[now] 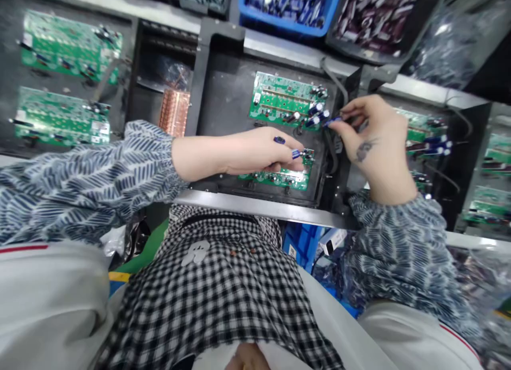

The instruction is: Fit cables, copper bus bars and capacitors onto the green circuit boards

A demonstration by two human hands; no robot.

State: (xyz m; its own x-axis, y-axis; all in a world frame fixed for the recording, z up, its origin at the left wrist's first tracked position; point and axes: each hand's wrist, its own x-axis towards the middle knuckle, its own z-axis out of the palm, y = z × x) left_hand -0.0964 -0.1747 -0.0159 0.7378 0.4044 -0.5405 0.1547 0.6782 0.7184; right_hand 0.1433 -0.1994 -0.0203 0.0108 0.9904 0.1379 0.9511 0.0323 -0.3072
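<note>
My right hand (373, 133) pinches a small blue capacitor (334, 121) between thumb and fingertips, just right of the upper green circuit board (275, 96). Several blue and dark capacitors (315, 109) stand on that board's right side. My left hand (271, 149) reaches over the lower circuit board (293, 179) and partly covers it. Its fingers are curled on another blue capacitor (296, 154). A dark blue oval piece (279, 140) shows at the back of its fingers; I cannot tell whether it is a part or a ring. Both boards lie in a black tray (227, 88).
Behind the tray stand a blue bin (242, 10) of blue capacitors and a dark bin (423, 26) of brown ones. More trays with green boards (72, 42) flank mine on both sides. A copper-coloured stack (174, 113) sits left of the tray. A metal rail (255, 204) runs along the front.
</note>
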